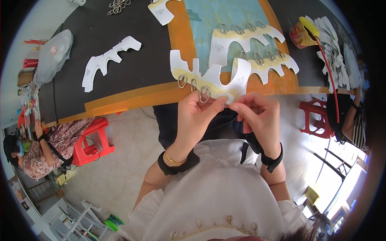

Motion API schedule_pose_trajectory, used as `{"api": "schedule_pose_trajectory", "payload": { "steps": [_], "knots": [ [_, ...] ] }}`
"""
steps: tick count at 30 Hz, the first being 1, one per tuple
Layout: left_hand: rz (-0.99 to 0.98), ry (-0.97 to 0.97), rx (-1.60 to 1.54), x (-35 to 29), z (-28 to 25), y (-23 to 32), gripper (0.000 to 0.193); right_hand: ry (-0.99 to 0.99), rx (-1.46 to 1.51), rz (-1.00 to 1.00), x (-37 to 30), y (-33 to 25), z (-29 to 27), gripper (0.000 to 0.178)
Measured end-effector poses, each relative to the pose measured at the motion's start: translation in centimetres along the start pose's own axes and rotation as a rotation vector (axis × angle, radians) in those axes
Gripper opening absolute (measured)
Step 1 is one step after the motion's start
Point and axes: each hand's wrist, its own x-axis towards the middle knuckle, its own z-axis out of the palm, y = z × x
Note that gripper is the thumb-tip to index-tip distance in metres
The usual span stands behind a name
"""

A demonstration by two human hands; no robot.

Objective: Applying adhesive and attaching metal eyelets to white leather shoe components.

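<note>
Between my hands, at the table's near edge, is a white scalloped cut-out piece (214,80) with yellowish glue smears and metal oval rings (205,94) along its near side. My left hand (200,116) pinches its near edge, thumb on top, beside one ring. A small whitish folded bit (229,99) shows at the thumb tip. My right hand (259,111) is close by, its thumb and forefinger pressed together next to that bit; what they hold, if anything, is hidden. Just beyond lie two similar white pieces, one with rings (259,59) and a farther one (231,43), also ringed.
On the dark table (132,76) lie another white cut-out (107,60), a heap of metal rings (118,7) and a plastic bag (54,52). A glue tub (299,36) with a yellow-red brush stands right, near stacked white pieces (331,48). People sit at both sides by red stools (93,142).
</note>
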Motion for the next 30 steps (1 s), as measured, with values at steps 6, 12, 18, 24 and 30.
{"api": "schedule_pose_trajectory", "payload": {
  "steps": [6,12,18,24,30],
  "knots": [
    [-0.006,0.000,0.068,-0.3,-0.1,-0.2,0.015,0.027,-0.044,-0.053,0.1,0.4,0.7,0.014],
    [-0.005,-0.017,0.068,-0.4,0.1,0.0,0.017,-0.084,-0.083,0.035,0.2,-0.2,0.3,0.013],
    [0.036,0.009,0.053,-0.4,0.6,-0.2,0.018,-0.110,-0.087,-0.026,0.3,0.0,0.3,0.013],
    [0.039,0.031,0.155,-0.2,-0.1,-1.0,0.017,-0.161,-0.109,-0.046,0.5,0.6,0.0,0.013],
    [0.064,0.032,0.090,-0.1,0.1,-0.5,0.017,-0.149,-0.020,0.020,0.2,0.3,-0.2,0.014]
  ]
}}
